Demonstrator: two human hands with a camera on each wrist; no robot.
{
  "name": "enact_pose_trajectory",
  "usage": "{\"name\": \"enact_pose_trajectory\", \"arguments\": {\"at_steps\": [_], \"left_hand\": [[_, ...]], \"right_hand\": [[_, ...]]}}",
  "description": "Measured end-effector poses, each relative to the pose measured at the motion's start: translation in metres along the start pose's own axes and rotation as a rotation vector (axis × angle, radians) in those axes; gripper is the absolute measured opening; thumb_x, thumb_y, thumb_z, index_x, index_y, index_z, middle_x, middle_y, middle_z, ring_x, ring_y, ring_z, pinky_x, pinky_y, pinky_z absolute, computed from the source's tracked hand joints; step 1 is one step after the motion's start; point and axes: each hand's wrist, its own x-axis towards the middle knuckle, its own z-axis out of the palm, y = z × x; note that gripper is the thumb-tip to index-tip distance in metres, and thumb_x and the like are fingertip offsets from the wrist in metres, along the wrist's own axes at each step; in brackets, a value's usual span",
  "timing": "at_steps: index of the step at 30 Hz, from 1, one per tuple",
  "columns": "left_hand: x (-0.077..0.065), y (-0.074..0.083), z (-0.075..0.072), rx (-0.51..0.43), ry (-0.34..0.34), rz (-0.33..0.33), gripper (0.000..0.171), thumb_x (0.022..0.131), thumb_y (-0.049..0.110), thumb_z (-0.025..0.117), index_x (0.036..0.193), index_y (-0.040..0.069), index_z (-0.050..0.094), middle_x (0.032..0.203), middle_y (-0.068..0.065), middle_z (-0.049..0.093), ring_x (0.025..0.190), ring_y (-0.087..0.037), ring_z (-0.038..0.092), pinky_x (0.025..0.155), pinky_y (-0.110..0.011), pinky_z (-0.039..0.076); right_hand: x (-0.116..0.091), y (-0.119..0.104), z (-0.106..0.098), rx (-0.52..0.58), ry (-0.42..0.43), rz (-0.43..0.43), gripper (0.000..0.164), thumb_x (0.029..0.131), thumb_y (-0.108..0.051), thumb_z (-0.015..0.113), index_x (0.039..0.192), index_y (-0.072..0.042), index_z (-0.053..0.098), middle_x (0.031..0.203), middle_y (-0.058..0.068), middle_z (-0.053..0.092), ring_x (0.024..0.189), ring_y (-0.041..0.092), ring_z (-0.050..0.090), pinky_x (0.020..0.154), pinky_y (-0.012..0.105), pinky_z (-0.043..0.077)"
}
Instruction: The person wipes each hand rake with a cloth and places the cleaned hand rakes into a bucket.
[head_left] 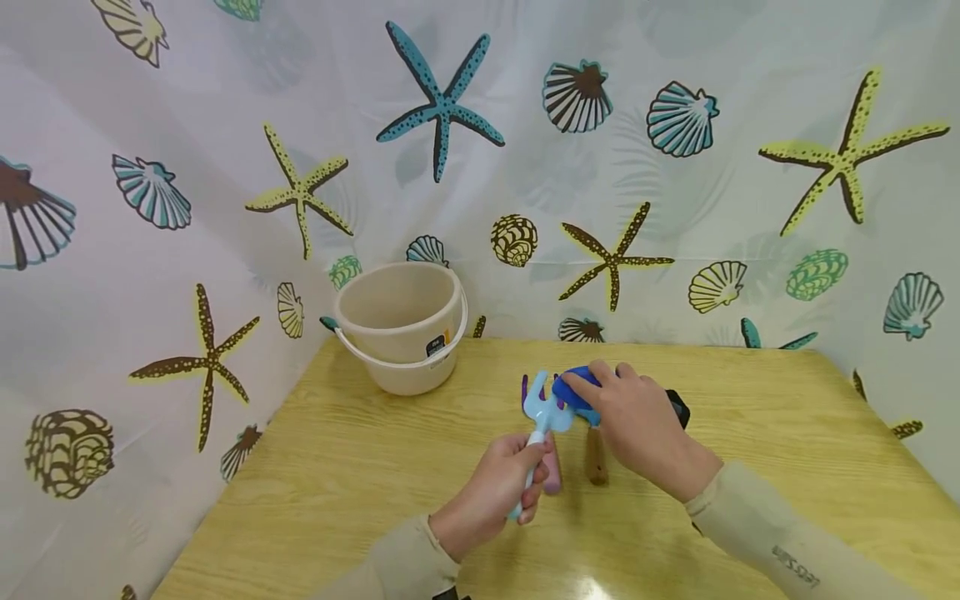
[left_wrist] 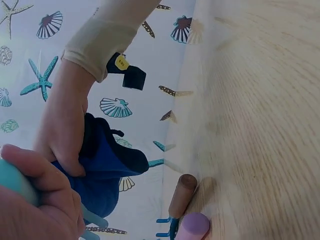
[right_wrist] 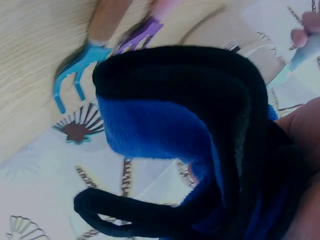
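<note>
My left hand (head_left: pixel 501 477) grips the handle of a light blue garden hand fork (head_left: pixel 545 410), its tines pointing up and away. A blue cloth (head_left: pixel 573 387) with black edging and a black hanging loop is held in my right hand (head_left: pixel 643 417), bunched beside the fork's head. In the right wrist view the cloth (right_wrist: pixel 150 127) fills the middle, its edge folded over. Beneath the hands on the table lie two more hand rakes: a purple one with a pink handle (head_left: pixel 553 468) and a teal one with a wooden handle (head_left: pixel 596 457).
A cream bucket (head_left: pixel 401 337) with a white handle stands at the back left of the wooden table (head_left: pixel 322 467). Behind and at both sides hangs a white curtain (head_left: pixel 510 167) printed with starfish and shells.
</note>
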Motion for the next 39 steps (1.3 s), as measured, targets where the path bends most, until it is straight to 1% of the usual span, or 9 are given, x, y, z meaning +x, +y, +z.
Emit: {"name": "enact_pose_trajectory", "arguments": {"at_steps": [6, 9, 16, 21, 24, 30, 32, 36, 39], "left_hand": [[-0.001, 0.000, -0.003, 0.055, 0.011, 0.000, 0.023, 0.107, 0.021, 0.045, 0.110, 0.002, 0.057, 0.071, 0.002, 0.046, 0.046, -0.008, 0.034, 0.038, -0.021, 0.032], [-0.002, 0.000, -0.003, 0.088, 0.004, 0.002, 0.022, 0.107, 0.020, 0.045, 0.110, 0.003, 0.058, 0.070, 0.002, 0.047, 0.045, -0.008, 0.034, 0.038, -0.021, 0.032], [-0.006, 0.001, 0.004, 0.069, -0.031, -0.003, 0.026, 0.106, 0.020, 0.047, 0.087, 0.006, 0.057, 0.067, 0.003, 0.046, 0.043, -0.008, 0.032, 0.036, -0.021, 0.030], [-0.008, 0.002, 0.004, 0.050, -0.037, -0.006, 0.023, 0.107, 0.019, 0.046, 0.091, 0.006, 0.057, 0.069, 0.003, 0.047, 0.044, -0.007, 0.032, 0.036, -0.021, 0.030], [-0.008, 0.004, 0.004, 0.044, -0.049, -0.010, 0.023, 0.107, 0.019, 0.046, 0.094, 0.004, 0.057, 0.069, 0.003, 0.047, 0.044, -0.007, 0.032, 0.036, -0.021, 0.031], [-0.006, 0.002, 0.000, 0.044, -0.042, -0.011, 0.024, 0.106, 0.022, 0.047, 0.102, 0.002, 0.060, 0.071, 0.003, 0.048, 0.045, -0.008, 0.033, 0.036, -0.021, 0.030], [-0.006, 0.002, 0.000, 0.050, -0.043, -0.002, 0.023, 0.107, 0.022, 0.046, 0.105, 0.003, 0.059, 0.071, 0.003, 0.047, 0.046, -0.008, 0.033, 0.036, -0.021, 0.030], [-0.008, 0.001, 0.002, 0.046, -0.050, 0.022, 0.022, 0.107, 0.019, 0.046, 0.101, 0.003, 0.059, 0.071, 0.003, 0.047, 0.045, -0.008, 0.032, 0.035, -0.022, 0.030], [-0.011, 0.001, 0.003, 0.046, -0.054, 0.021, 0.022, 0.106, 0.019, 0.046, 0.101, 0.002, 0.059, 0.070, 0.002, 0.048, 0.044, -0.008, 0.032, 0.034, -0.022, 0.029]], "right_hand": [[-0.005, -0.020, -0.006, 0.004, 0.044, -0.132, 0.070, 0.069, -0.003, 0.087, 0.133, -0.019, 0.064, 0.116, 0.013, 0.062, 0.090, 0.038, 0.063, 0.066, 0.046, 0.060], [-0.003, -0.024, -0.008, 0.001, 0.078, -0.158, 0.071, 0.067, -0.001, 0.087, 0.131, -0.020, 0.064, 0.116, 0.012, 0.062, 0.091, 0.040, 0.065, 0.068, 0.048, 0.060], [0.015, -0.004, -0.002, -0.020, 0.007, -0.033, 0.061, 0.070, -0.004, 0.087, 0.127, -0.018, 0.069, 0.116, 0.012, 0.064, 0.090, 0.036, 0.064, 0.061, 0.044, 0.058], [0.021, 0.013, 0.007, 0.037, -0.037, 0.035, 0.049, 0.083, -0.002, 0.075, 0.128, -0.017, 0.068, 0.118, 0.012, 0.064, 0.090, 0.035, 0.065, 0.057, 0.041, 0.056], [0.019, 0.015, 0.005, 0.063, -0.027, 0.029, 0.051, 0.084, 0.001, 0.073, 0.130, -0.019, 0.067, 0.120, 0.011, 0.064, 0.089, 0.033, 0.064, 0.052, 0.037, 0.054], [0.011, 0.002, -0.009, 0.044, 0.020, -0.083, 0.064, 0.071, 0.001, 0.084, 0.128, -0.022, 0.068, 0.120, 0.010, 0.066, 0.089, 0.032, 0.064, 0.057, 0.039, 0.056], [0.013, 0.002, -0.013, 0.051, 0.020, -0.085, 0.063, 0.070, 0.003, 0.083, 0.126, -0.022, 0.069, 0.119, 0.011, 0.067, 0.089, 0.033, 0.064, 0.057, 0.039, 0.056], [0.022, 0.015, -0.012, 0.200, -0.070, 0.004, 0.060, 0.078, 0.010, 0.065, 0.129, -0.024, 0.068, 0.120, 0.008, 0.067, 0.095, 0.031, 0.065, 0.055, 0.035, 0.053], [0.027, 0.034, -0.007, 0.368, -0.165, 0.042, 0.064, 0.083, 0.013, 0.053, 0.135, -0.022, 0.064, 0.127, 0.011, 0.064, 0.104, 0.032, 0.065, 0.067, 0.039, 0.056]]}}
